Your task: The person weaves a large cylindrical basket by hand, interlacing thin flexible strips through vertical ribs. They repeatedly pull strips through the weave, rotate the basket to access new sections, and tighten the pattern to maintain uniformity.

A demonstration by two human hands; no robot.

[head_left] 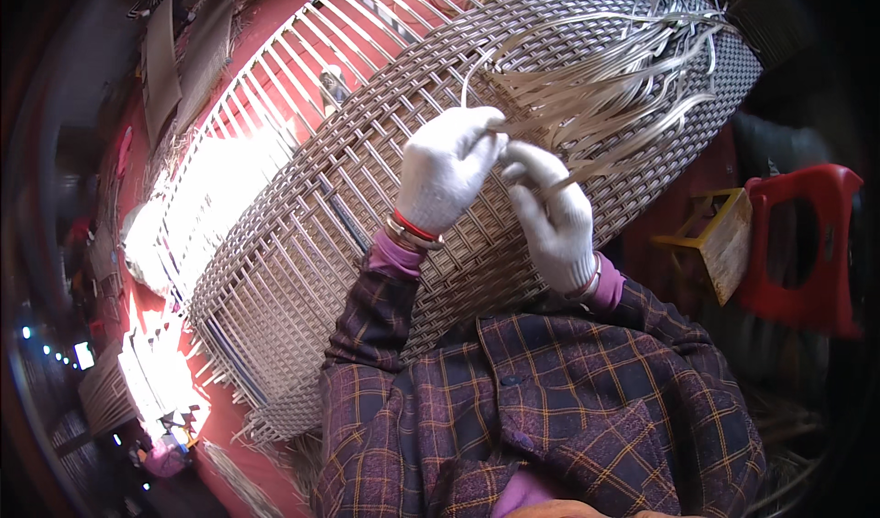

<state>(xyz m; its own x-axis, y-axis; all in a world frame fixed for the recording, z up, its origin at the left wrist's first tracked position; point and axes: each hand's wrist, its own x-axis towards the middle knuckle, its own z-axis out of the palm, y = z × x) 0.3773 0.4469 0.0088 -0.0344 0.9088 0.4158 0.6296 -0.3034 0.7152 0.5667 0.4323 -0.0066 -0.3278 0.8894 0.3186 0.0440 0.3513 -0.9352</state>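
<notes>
A large woven wicker panel of grey-brown strips lies across in front of me, partly close-woven and partly open ribs. Over its weave, my left hand, in a white knitted glove, has thumb and fingers pinched together. A pale weaving strip loops up from behind those fingers. My right hand, gloved alike, is just beside it with curled fingers meeting near the left fingertips. A strip from the loose bundle runs to the right fingers; exactly how they grip it is partly hidden.
Bare ribs stick out along the panel's far left side over a red floor. At the right stand a red plastic stool and a small yellow-framed stool. Flat boards lean at the upper left.
</notes>
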